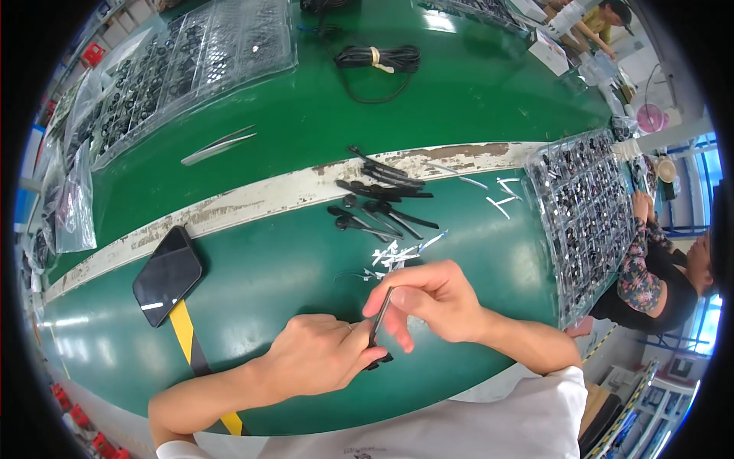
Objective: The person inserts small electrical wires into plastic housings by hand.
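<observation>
My left fingers (355,344) and right fingers (414,301) pinch a slim dark piece (381,317): likely light, stiff, best held near its ends.

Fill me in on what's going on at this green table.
A person's bare left hand and bare right hand grip a thin, dark, elongated part above the glossy green table. Small white scraps lie just beyond the hands, and a loose cluster of slender black parts lies farther back. A flat black phone-like device rests at left; at right, another person is beside a clear plastic compartment tray.
</observation>
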Motion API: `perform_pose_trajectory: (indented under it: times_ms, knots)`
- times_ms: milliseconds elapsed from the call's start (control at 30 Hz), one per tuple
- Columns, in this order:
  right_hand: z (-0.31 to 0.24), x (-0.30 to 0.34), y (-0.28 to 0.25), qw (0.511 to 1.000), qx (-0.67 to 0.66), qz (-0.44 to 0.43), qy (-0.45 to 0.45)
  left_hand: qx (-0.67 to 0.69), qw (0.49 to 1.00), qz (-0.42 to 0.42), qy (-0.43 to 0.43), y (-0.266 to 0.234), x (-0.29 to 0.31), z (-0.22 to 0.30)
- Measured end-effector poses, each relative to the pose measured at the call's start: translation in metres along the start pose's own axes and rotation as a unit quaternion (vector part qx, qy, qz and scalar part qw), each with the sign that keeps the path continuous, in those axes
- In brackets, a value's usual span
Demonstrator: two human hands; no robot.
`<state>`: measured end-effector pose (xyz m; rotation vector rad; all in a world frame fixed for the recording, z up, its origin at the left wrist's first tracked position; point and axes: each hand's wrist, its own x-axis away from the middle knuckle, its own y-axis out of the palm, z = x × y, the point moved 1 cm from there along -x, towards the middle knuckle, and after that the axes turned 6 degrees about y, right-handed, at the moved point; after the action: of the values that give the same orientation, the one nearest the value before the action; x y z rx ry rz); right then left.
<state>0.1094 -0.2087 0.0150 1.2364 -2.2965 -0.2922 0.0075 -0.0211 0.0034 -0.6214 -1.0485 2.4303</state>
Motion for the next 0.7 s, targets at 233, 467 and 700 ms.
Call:
perform_pose_trajectory:
  times_ms: [233, 467, 700]
  knots:
    - [0.0009, 0.0004, -0.0014, 1.0, -0.001, -0.011, 0.014, 0.001, 1.0, -0.004, 0.0, -0.0025, 0.0, 0.0013]
    - [0.0014, 0.0008, -0.0008, 1.0, 0.011, -0.005, 0.005, -0.01, 1.0, -0.003, 0.004, -0.0003, 0.0015, 0.0006]
    - [-0.0003, 0.0002, 0.0011, 1.0, 0.001, 0.006, 0.021, -0.019, 1.0, -0.003, 0.009, 0.0004, 0.0012, 0.0001]
